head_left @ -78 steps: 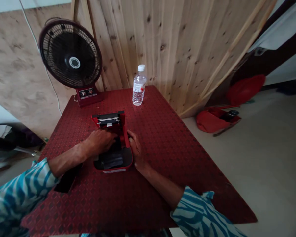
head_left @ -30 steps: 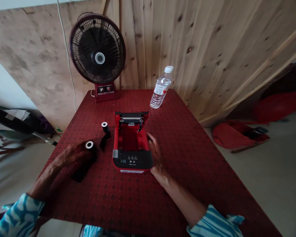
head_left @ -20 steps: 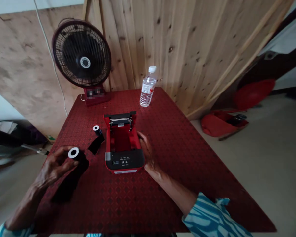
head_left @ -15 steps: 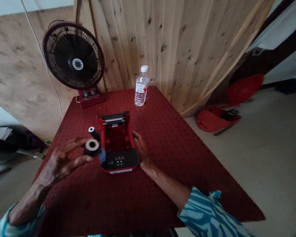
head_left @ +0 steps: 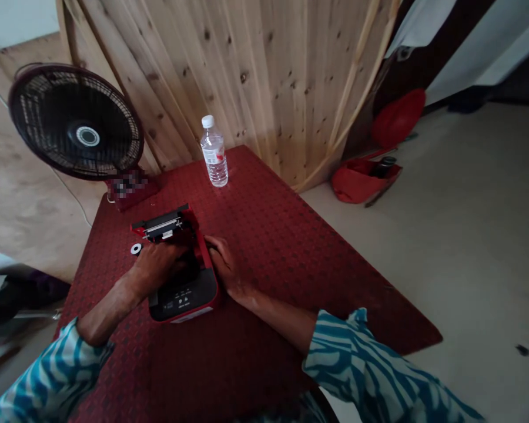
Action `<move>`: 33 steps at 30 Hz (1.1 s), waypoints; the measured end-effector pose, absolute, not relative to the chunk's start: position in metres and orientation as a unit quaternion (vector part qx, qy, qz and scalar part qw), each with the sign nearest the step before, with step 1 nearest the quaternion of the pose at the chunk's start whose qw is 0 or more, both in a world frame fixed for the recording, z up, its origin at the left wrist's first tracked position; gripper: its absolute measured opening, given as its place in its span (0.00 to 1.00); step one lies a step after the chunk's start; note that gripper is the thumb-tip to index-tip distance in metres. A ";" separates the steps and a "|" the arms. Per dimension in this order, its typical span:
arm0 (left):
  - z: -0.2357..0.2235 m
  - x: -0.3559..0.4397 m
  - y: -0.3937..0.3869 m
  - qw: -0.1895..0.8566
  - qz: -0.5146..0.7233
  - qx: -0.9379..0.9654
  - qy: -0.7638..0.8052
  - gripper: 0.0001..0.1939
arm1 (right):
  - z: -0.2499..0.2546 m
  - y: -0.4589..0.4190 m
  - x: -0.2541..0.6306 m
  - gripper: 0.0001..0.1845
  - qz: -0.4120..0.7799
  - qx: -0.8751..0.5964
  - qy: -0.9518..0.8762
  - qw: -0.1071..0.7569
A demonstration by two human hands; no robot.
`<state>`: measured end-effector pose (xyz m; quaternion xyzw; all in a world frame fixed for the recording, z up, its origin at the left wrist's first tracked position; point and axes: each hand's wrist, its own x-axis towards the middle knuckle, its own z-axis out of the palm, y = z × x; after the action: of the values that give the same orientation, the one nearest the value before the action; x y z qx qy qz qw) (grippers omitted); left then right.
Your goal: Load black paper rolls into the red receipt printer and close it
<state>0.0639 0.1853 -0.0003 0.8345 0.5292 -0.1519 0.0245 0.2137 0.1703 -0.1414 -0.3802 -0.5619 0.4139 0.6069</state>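
While left hand (head_left: 158, 263) partly hides printer (head_left: 198, 292), bottle (head_left: 214, 155) behind.

Left hand (head_left: 158, 263) is hiding its own fingertips and much of the inside of the red printer (head_left: 187, 294), partly covering the white-ended roll (head_left: 136, 249); pixelation is masking the fan base (head_left: 130, 187); edges are cutting off both sleeves (head_left: 365, 364)

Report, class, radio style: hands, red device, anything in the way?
Left hand inside red device, grip hidden. Right hand against its right side. Lid raised. Nothing visibly blocking; white-ended roll close on the left.
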 end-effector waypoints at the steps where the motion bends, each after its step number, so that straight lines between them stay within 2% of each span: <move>1: -0.004 0.063 0.189 0.036 -0.154 0.841 0.517 0.16 | -0.142 0.171 0.213 0.19 0.412 -0.383 -0.562 0.607; 5: -0.008 0.048 0.191 0.088 -0.081 0.867 0.484 0.17 | -0.139 0.171 0.214 0.19 0.412 -0.389 -0.562 0.603; 11: 0.016 0.017 0.145 0.163 0.127 0.864 0.460 0.20 | -0.137 0.169 0.217 0.19 0.416 -0.382 -0.571 0.596; 15: 0.007 0.014 0.116 0.116 0.168 0.876 0.437 0.20 | -0.138 0.168 0.218 0.20 0.423 -0.386 -0.572 0.587; 18: -0.006 0.019 0.111 0.064 0.212 0.881 0.419 0.10 | -0.138 0.169 0.218 0.21 0.424 -0.388 -0.570 0.586; 21: -0.011 0.023 0.109 0.014 0.243 0.894 0.376 0.06 | -0.138 0.170 0.217 0.21 0.427 -0.388 -0.563 0.591; 29: -0.013 0.029 0.086 -0.035 0.239 0.908 0.341 0.08 | -0.133 0.168 0.220 0.22 0.465 -0.402 -0.543 0.572; 33: -0.016 0.029 0.082 -0.046 0.244 0.904 0.347 0.09 | -0.108 0.200 0.217 0.27 0.447 -0.428 -0.514 0.594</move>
<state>0.0290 0.0823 -0.0157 0.9045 0.3468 0.2438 -0.0463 0.2173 0.2003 -0.1081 -0.4277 -0.5145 0.4467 0.5940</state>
